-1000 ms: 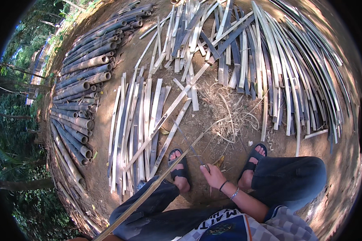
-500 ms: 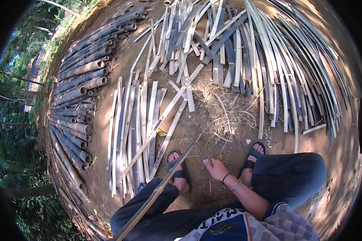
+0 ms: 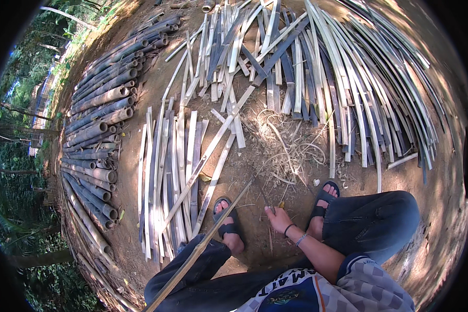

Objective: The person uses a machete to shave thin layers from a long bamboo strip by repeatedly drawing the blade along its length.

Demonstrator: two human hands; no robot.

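My right hand (image 3: 278, 219) is closed in front of me, between my sandalled feet. From it a thin dark blade (image 3: 265, 199), apparently a knife's, points forward and slightly left. A narrow brown piece (image 3: 271, 242), perhaps its handle, shows below the fist. A long, pale brown bamboo strip (image 3: 203, 246) slants from the lower edge across my left leg. Its far end lies just left of the blade tip, and whether they touch is unclear. My left hand is out of view.
Split bamboo strips (image 3: 179, 177) lie in a pile at the left foot; larger piles (image 3: 364, 99) spread ahead and right. Curled shavings (image 3: 288, 151) litter the dirt ahead. Whole bamboo poles (image 3: 101, 132) are stacked at the left, beside greenery.
The bamboo strip's far end has drawn back toward the lower left, relative to the blade. My right hand stays nearly in place. The view has shifted slightly.
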